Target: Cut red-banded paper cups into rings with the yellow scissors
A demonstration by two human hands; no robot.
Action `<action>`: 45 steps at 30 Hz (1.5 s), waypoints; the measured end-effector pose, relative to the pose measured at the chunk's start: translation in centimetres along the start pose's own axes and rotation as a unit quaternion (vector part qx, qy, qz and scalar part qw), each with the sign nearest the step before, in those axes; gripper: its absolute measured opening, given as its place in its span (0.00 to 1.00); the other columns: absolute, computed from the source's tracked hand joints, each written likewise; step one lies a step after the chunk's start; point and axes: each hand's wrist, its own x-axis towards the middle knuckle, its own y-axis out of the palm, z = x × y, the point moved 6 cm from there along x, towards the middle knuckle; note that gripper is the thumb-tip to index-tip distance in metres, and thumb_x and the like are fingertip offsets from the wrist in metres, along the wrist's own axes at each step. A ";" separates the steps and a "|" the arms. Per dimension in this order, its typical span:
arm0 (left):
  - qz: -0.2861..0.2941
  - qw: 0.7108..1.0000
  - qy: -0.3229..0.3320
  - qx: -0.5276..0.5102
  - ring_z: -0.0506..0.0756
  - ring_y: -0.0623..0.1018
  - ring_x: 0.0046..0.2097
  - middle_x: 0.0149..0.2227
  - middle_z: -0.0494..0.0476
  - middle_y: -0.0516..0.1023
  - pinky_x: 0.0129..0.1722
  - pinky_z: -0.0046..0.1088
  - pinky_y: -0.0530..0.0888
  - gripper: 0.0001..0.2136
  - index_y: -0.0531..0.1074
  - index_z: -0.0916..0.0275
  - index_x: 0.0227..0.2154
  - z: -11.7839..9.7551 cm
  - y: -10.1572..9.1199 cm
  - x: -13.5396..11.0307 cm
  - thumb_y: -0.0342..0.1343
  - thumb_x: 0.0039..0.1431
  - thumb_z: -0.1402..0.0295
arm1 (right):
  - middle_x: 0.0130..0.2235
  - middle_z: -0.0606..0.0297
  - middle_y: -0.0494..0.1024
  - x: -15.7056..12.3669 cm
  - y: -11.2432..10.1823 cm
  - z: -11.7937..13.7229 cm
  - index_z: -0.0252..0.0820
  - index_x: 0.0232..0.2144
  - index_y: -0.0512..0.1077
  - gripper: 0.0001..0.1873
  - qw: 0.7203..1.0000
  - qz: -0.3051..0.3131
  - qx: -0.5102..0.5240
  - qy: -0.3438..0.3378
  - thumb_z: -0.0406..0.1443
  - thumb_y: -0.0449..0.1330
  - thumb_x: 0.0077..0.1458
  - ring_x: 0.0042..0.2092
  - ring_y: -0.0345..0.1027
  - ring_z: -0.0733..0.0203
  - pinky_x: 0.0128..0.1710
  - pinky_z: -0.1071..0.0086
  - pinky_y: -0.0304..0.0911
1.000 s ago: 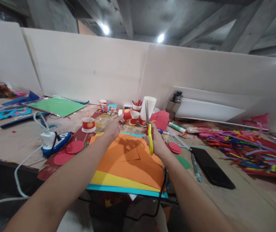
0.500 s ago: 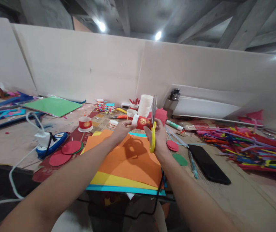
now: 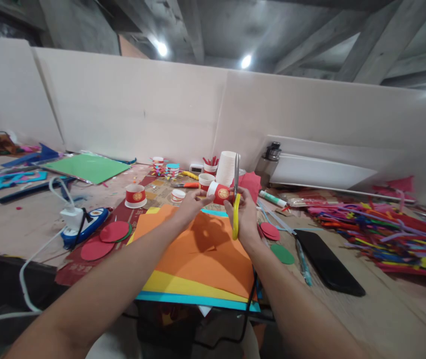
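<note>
A red paper cup with a gold emblem and a white rim [image 3: 220,193] is tilted on its side above the orange paper [image 3: 205,257]. My left hand [image 3: 193,205] is closed on the cup's left end. Yellow-handled scissors [image 3: 236,215] hang from my right hand [image 3: 247,212], blades pointing up beside the cup. The fingers of that hand also touch the cup's right end. Behind the cup rise a stack of white cups [image 3: 226,167] and another red-and-white cup [image 3: 205,180]. Yellow and blue sheets lie beneath the orange paper, which carries the hands' shadow.
A red cup [image 3: 135,196] stands left of the paper, with red paper circles [image 3: 113,232] near a blue power strip [image 3: 95,222]. To the right lie a black phone [image 3: 328,262], a pen [image 3: 303,262] and many coloured pipe cleaners [image 3: 395,232]. A white panel [image 3: 134,99] closes the back.
The view has shifted a little, so everything sits slightly lower and further right. Both hands keep their hold on the cup and scissors, with the cup turned slightly.
</note>
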 end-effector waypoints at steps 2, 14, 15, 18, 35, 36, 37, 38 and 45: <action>0.001 0.999 -0.040 -0.025 0.51 0.71 0.36 0.36 0.55 0.77 0.33 0.26 0.62 0.18 0.75 0.62 0.32 0.1 0.1 -0.3 0.67 0.44 0.54 | 0.31 0.66 0.75 0.2 0.0 -0.1 0.43 0.41 0.64 0.25 1.000 -0.003 -0.015 -0.002 0.40 0.67 0.40 0.31 0.69 0.60 0.32 0.67 0.65; 0.067 0.970 -0.142 -0.188 0.51 0.77 0.32 0.34 0.58 0.79 0.29 0.26 0.69 0.22 0.75 0.65 0.35 1.0 1.5 -0.6 0.71 0.39 0.56 | 0.29 0.68 0.73 0.4 0.1 -1.0 0.43 0.43 0.65 0.21 0.999 -0.004 -0.037 -0.023 0.38 0.62 0.46 0.30 0.67 0.62 0.32 0.69 0.65; 0.067 0.966 -0.147 -0.201 0.51 0.77 0.31 0.34 0.58 0.79 0.29 0.26 0.69 0.22 0.75 0.65 0.35 0.9 1.5 -0.7 0.72 0.40 0.57 | 0.29 0.69 0.72 0.4 0.2 -1.1 0.43 0.43 0.65 0.21 0.999 -0.001 -0.036 -0.022 0.38 0.62 0.46 0.30 0.67 0.62 0.32 0.69 0.65; 0.055 0.957 -0.147 -0.244 0.50 0.77 0.30 0.31 0.58 0.80 0.30 0.24 0.71 0.18 0.76 0.67 0.34 0.9 1.4 -0.5 0.72 0.41 0.64 | 0.31 0.68 0.71 0.4 0.6 -0.9 0.44 0.43 0.64 0.21 0.999 0.014 -0.004 -0.030 0.40 0.63 0.46 0.32 0.67 0.62 0.33 0.68 0.66; -0.091 0.894 -0.192 -0.395 0.49 0.75 0.26 0.27 0.57 0.76 0.25 0.22 0.73 0.14 0.72 0.67 0.35 1.2 -1.3 0.7 0.57 0.60 0.58 | 0.24 0.70 0.71 -0.7 0.6 -2.5 0.43 0.39 0.68 0.19 0.985 0.085 -0.140 0.052 0.51 0.58 0.54 0.23 0.63 0.64 0.24 0.71 0.62; -0.087 0.899 -0.193 -0.383 0.48 0.75 0.26 0.28 0.57 0.77 0.24 0.22 0.72 0.15 0.72 0.66 0.35 1.3 -1.2 0.7 0.59 0.58 0.57 | 0.25 0.70 0.71 -0.7 0.6 -2.5 0.43 0.40 0.68 0.19 0.985 0.088 -0.139 0.049 0.51 0.58 0.54 0.23 0.64 0.64 0.24 0.71 0.62; -0.082 0.906 -0.193 -0.368 0.48 0.75 0.26 0.28 0.57 0.77 0.24 0.21 0.72 0.15 0.73 0.66 0.35 1.4 -1.2 0.6 0.61 0.57 0.56 | 0.25 0.70 0.71 -0.8 0.6 -2.4 0.43 0.40 0.69 0.19 0.985 0.089 -0.137 0.046 0.50 0.58 0.54 0.23 0.64 0.64 0.25 0.71 0.62; -0.076 0.914 -0.191 -0.351 0.48 0.75 0.26 0.29 0.57 0.78 0.24 0.21 0.71 0.16 0.73 0.66 0.35 1.5 -1.1 0.5 0.62 0.55 0.56 | 0.25 0.70 0.71 -0.9 0.6 -2.2 0.43 0.41 0.69 0.19 0.986 0.090 -0.134 0.042 0.50 0.58 0.54 0.24 0.64 0.64 0.25 0.71 0.62; -0.082 0.935 -0.189 -0.288 0.47 0.76 0.26 0.30 0.54 0.79 0.24 0.21 0.68 0.19 0.73 0.63 0.36 2.6 -0.8 0.4 0.66 0.48 0.54 | 0.34 0.62 0.78 -1.8 1.6 0.2 0.44 0.43 0.71 0.17 0.966 0.134 -0.218 -0.043 0.46 0.59 0.55 0.33 0.70 0.58 0.36 0.65 0.65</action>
